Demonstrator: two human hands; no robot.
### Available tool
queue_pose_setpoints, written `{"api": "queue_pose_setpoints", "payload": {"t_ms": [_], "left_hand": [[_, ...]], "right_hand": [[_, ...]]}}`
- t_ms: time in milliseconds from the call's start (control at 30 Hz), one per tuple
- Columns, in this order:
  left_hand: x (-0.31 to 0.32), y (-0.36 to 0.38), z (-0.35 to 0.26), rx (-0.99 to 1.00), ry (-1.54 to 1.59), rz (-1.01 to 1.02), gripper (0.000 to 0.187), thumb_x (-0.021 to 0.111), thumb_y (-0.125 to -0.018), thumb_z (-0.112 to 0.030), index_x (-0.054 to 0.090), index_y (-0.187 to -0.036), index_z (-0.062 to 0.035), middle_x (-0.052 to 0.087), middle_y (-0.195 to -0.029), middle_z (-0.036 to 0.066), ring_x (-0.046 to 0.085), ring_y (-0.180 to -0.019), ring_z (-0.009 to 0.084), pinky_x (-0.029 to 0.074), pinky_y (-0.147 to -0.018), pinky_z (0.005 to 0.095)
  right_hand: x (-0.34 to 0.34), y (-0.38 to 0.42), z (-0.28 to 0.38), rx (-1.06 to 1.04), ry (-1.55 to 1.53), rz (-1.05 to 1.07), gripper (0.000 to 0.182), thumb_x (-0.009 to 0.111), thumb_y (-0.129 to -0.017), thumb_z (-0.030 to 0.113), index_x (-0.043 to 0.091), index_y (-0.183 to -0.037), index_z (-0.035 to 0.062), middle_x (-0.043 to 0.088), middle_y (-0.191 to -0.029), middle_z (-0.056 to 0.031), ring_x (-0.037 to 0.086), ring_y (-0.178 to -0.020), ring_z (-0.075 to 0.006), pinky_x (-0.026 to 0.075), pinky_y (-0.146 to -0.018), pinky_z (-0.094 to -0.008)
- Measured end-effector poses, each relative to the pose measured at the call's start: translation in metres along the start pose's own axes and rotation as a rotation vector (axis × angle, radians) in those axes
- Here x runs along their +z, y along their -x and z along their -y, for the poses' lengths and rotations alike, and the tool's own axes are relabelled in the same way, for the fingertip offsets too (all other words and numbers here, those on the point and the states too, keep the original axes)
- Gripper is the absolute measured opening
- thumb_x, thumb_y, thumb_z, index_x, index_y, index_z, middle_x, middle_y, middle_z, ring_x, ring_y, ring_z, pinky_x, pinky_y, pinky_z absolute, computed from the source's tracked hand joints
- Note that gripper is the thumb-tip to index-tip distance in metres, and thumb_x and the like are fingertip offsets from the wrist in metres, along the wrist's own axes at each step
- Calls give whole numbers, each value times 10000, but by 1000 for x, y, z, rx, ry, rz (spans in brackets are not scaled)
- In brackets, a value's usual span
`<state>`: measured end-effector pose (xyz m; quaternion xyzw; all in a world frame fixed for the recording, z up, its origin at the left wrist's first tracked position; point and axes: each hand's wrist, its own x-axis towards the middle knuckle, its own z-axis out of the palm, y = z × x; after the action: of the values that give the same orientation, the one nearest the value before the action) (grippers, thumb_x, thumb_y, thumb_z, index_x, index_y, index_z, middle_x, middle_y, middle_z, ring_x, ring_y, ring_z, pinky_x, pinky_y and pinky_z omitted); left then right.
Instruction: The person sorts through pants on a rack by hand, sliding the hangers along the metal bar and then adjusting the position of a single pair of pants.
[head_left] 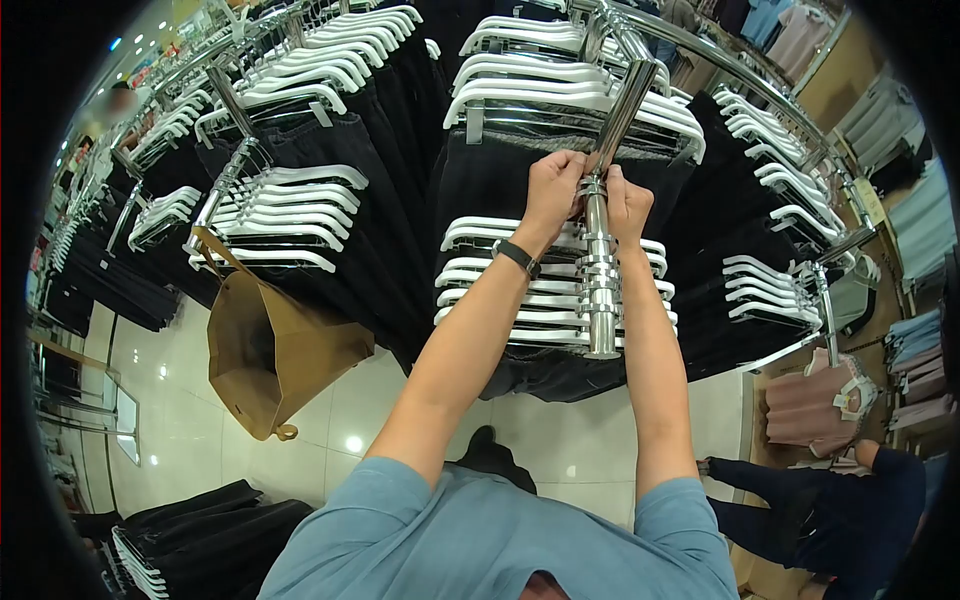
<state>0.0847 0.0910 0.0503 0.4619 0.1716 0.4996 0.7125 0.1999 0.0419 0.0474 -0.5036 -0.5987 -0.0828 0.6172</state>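
My left hand (pixel 552 196) and my right hand (pixel 629 206) are raised on either side of a sloping chrome rail (pixel 626 108). The fingers of both are closed close to the rail, by the metal hanger hooks (pixel 600 262). What lies between the fingertips is hidden. Below my hands, several white hangers (pixel 478 268) hang from the rail's near end. Dark trousers (pixel 490 170) hang behind my left wrist, from white hangers farther up the rail. A black band (pixel 517 257) circles my left wrist.
A brown bag (pixel 300 340) hangs from the rack at left. More white hangers (pixel 290 215) with dark garments fill the racks on both sides. A person in dark clothes (pixel 850 505) is at lower right, near a pink top (pixel 810 408). Pale tiles (pixel 400 400) cover the floor.
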Motion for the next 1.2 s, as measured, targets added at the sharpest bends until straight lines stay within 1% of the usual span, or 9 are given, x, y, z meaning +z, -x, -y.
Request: {"api": "queue_pose_setpoints", "payload": {"t_ms": [133,233,467,567,700,733,767,933,1200], "left_hand": [[4,3,1,133,-9,-76,137,575,-976,-98,641,-942,17,650,-711,13,532,-556,23,398,-477,184],[7,3,4,265,-81,-84,133,598,-973,-136,625,-988,-7,618,-668,-25,451,-487,-8,297,-410,181],[7,9,3,389,-260,-114,109,575,-954,-50,639,-965,37,685,-744,43,580,-613,30,430,-534,201],[4,9,6,387,-267,-103,113,566,-952,-39,639,-988,40,678,-734,39,571,-602,35,423,-527,207],[3,17,-9,159,-14,5,155,546,-929,-42,637,-1026,38,615,-643,13,496,-490,33,351,-433,204],[-7,10,-3,168,-90,8,189,512,-921,-55,634,-1025,44,521,-545,-12,394,-401,40,275,-379,207],[-9,10,-3,135,-31,-8,224,481,-928,-84,633,-1020,53,452,-493,-17,338,-362,57,247,-361,216],[-27,3,1,145,-177,-89,258,460,-938,-113,651,-978,57,452,-501,-8,361,-373,68,251,-361,225],[-26,3,8,220,-468,-119,225,528,-926,-125,678,-896,40,533,-533,13,446,-417,63,311,-401,225]], "right_hand": [[-1,3,2,-34,-17,-13,439,526,-976,174,524,-595,-45,433,-476,-122,405,-387,-207,324,-446,-373],[-7,4,6,-30,-15,8,423,542,-963,145,511,-585,-42,418,-474,-107,386,-388,-186,312,-443,-364],[-22,5,16,40,-186,161,445,564,-944,138,505,-532,-21,449,-459,-56,375,-401,-113,284,-434,-315],[-27,2,23,455,-523,311,471,592,-929,178,524,-491,17,492,-468,-21,413,-418,-83,291,-435,-273],[-32,-5,-8,634,-909,602,417,661,-905,286,635,-596,6,564,-534,-45,508,-460,-109,380,-458,-242],[-33,-5,-6,723,-938,624,417,674,-903,317,656,-632,0,583,-556,-57,541,-478,-119,429,-476,-241],[-35,-7,-9,728,-1027,698,397,682,-904,313,676,-664,-3,604,-583,-65,561,-491,-119,451,-486,-237],[-37,-6,-17,758,-1163,863,337,711,-888,252,685,-674,-7,602,-591,-59,549,-494,-111,443,-486,-236],[-32,-1,-19,680,-1119,798,357,735,-854,245,617,-577,54,547,-553,-10,447,-504,-65,326,-531,-219]]}}
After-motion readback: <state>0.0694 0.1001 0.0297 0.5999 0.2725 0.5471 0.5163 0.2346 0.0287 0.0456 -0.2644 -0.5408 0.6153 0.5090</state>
